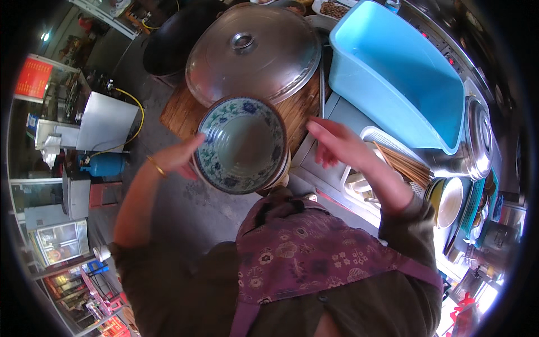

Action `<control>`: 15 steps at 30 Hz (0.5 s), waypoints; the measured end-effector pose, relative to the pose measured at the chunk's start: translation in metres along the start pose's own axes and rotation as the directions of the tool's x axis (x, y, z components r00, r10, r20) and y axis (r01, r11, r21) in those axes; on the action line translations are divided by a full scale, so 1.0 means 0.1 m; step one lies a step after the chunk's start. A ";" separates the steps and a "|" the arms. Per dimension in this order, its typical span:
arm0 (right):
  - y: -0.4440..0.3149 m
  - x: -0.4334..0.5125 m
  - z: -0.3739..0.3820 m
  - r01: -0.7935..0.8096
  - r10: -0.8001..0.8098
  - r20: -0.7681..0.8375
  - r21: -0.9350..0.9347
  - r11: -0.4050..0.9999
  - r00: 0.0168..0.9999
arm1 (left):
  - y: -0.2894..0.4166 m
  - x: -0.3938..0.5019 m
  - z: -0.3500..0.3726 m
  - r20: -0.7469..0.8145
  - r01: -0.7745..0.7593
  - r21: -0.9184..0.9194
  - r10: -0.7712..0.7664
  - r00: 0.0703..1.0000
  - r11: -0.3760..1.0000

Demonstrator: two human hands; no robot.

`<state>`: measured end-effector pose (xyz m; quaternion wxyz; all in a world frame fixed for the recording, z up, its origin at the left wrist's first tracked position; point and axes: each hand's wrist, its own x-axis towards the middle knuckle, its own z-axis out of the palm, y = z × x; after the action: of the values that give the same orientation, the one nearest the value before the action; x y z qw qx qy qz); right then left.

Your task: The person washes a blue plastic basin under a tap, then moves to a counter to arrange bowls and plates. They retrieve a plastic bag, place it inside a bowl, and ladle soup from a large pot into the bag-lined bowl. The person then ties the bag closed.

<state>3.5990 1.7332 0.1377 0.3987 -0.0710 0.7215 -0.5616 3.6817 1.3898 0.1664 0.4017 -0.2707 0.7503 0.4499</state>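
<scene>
A stack of ceramic bowls stands in front of me, the top patterned bowl (243,144) showing blue flowers and green leaves around a pale inside. My left hand (182,156), with a gold bangle at the wrist, is at the stack's left side, thumb at the rim; its lower fingers are partly hidden. To the right of the bowls, my right hand (332,141) hangs in the air with its fingers apart, holding nothing. Behind the bowls, a large metal lid (257,50) lies over a wooden board (181,113).
A light blue plastic tub (396,80) rests on the right-hand counter. Nearer me are a white plastic basket (374,135), wooden chopsticks (404,164) and stacked bowls (449,202). A blue gas cylinder (105,164) stands at the left, with a yellow hose (143,113) above it.
</scene>
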 end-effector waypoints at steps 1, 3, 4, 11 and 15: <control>-0.10 0.14 0.10 -0.007 0.009 0.032 -0.067 0.998 0.999 | -0.17 0.08 0.13 0.065 -0.030 -0.115 0.038 0.997 0.993; -0.31 0.37 0.29 -0.033 0.066 0.133 -0.232 0.972 0.989 | -0.29 0.11 0.24 -0.089 -0.129 -0.232 0.110 0.990 0.964; -0.36 0.50 0.36 -0.054 0.122 0.188 -0.332 0.942 0.975 | -0.30 0.14 0.26 -0.166 -0.189 -0.279 0.146 0.975 0.942; -0.40 0.63 0.53 0.310 -0.360 0.069 -0.674 0.670 0.930 | -0.24 0.01 0.16 0.105 -0.170 -0.029 0.172 0.980 0.985; -0.54 0.50 0.60 0.348 -0.530 0.034 -0.788 0.508 0.848 | -0.38 0.12 0.28 -0.119 -0.411 -0.048 0.404 0.907 0.910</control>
<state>3.5859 1.6412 0.1572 0.0935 -0.3550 0.8852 -0.2859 3.7150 1.3977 0.1315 0.2483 -0.1460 0.7939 0.5355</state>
